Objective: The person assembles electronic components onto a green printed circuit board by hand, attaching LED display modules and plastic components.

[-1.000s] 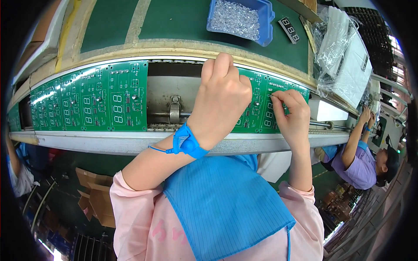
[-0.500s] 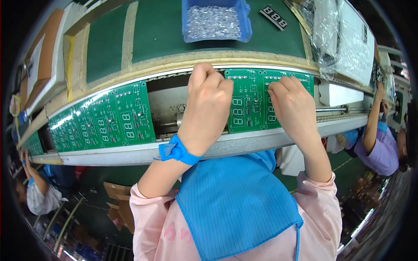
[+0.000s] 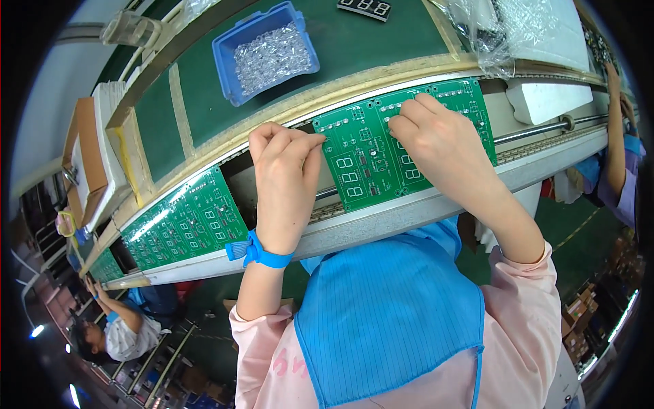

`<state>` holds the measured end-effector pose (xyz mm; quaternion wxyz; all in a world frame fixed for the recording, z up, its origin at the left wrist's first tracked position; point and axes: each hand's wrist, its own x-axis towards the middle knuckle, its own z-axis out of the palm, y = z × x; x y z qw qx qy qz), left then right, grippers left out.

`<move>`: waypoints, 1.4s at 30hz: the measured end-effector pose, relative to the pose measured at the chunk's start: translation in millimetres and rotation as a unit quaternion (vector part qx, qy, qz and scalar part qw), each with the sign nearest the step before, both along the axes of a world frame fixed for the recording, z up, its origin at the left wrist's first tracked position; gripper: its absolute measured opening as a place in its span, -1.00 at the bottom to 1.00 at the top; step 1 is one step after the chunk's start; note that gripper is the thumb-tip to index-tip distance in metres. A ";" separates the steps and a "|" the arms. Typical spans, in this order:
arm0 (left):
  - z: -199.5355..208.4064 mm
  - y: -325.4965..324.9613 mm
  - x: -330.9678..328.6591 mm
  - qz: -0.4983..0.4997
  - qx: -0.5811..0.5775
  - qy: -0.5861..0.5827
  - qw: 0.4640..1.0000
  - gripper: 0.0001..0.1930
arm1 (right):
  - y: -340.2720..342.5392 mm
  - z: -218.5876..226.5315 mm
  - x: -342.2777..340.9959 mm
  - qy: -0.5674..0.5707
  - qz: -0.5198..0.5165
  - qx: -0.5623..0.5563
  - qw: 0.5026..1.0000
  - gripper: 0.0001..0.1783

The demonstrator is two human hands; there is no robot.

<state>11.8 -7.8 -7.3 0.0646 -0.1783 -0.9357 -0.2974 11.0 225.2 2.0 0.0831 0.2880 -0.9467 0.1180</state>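
Two green circuit boards (image 3: 380, 178) lie side by side on the metal conveyor (image 3: 381, 219), in front of the wearer. Left hand (image 3: 323, 139): thumb and forefinger together at the upper left edge of the nearer-left board (whether a part is pinched between them cannot be told). Right hand (image 3: 391, 127): fingers drawn together over the upper part of the boards; contents hidden. A blue strap (image 3: 274, 260) circles the left wrist. On the green bench (image 3: 340, 42) beyond stands a blue bin (image 3: 223, 63) containing small clear parts (image 3: 271, 61).
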 end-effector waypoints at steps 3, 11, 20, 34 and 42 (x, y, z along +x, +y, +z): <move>4.1 0.9 -1.0 0.007 -0.017 0.001 1.000 -0.86 | 1.3 1.8 3.1 -0.030 -0.009 -0.008 0.999 -0.85; 2.6 -0.1 -1.3 0.010 0.003 -0.036 0.999 -0.85 | 1.1 15.6 25.4 -0.060 -0.057 -0.176 0.981 -0.71; 7.3 3.6 -4.4 0.057 0.039 -0.107 0.992 -0.80 | -13.9 0.3 60.0 -0.078 0.011 -0.213 0.974 -0.72; 20.3 1.4 -17.4 0.022 -0.030 -0.145 0.989 -0.69 | -23.7 -8.3 70.1 -0.106 0.016 -0.198 0.974 -0.79; 22.2 3.9 -19.4 0.001 -0.029 -0.124 0.992 -0.70 | -25.9 -10.9 69.5 -0.117 0.018 -0.213 0.970 -0.76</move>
